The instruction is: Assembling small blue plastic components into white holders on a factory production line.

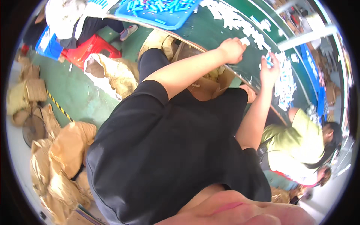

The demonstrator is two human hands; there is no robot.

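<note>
White pieces [245, 40]: left hand [232, 50] pinches one near tabletop [210, 32] edge
Right hand [269, 67]: closed round blue piece [268, 60]
Room: tabletop crowded

green table [210, 28] | on it: white pcs [232, 18], blue tray [157, 15] w/ blue pcs [157, 5]

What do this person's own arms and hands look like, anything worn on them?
Both forearms are bare, and the left hand and right hand wear no gloves. No watch or bracelet shows. Short black sleeves of a loose black top end above the elbows.
</note>
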